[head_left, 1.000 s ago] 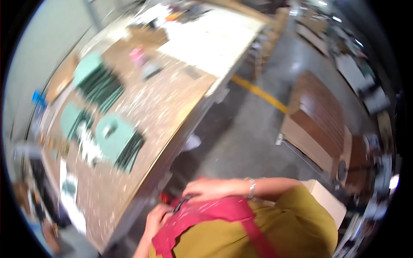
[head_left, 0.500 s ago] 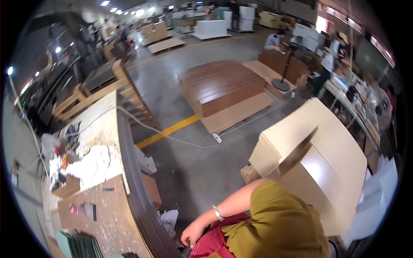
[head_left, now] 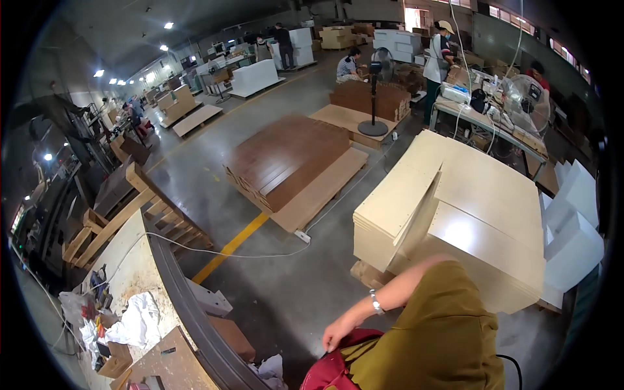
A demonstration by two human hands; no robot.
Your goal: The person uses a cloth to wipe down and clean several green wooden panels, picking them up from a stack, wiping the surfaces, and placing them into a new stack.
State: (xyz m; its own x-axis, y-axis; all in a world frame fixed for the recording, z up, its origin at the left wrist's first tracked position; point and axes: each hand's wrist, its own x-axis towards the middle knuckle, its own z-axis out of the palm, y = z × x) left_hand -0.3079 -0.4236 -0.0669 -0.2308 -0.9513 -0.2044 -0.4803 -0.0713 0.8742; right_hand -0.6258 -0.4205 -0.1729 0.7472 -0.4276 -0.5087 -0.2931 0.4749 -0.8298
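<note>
My right hand (head_left: pixel 339 333) is low in the middle of the head view, with a silver band on the wrist. Its fingers are curled down and closed at the edge of a red apron (head_left: pixel 335 372), seemingly pinching the cloth; the fingertips are partly hidden. The olive sleeve (head_left: pixel 442 331) of that arm fills the lower right. My left hand is out of view. Nearest on the left is a workbench (head_left: pixel 185 367) with a dark edge, and to the right stands a stack of cream panels (head_left: pixel 487 188).
Brown panels (head_left: pixel 292 153) lie stacked on the floor ahead, with a white cable (head_left: pixel 273 255) running past them to the bench. Beyond stand a pedestal fan (head_left: pixel 374 97) and several people. A wooden pallet (head_left: pixel 159 205) leans at left; white foam blocks (head_left: pixel 572 240) stand at right.
My view has swung right and up, bringing more of the cream panels and the far hall into sight. My right hand stays at the red apron.
</note>
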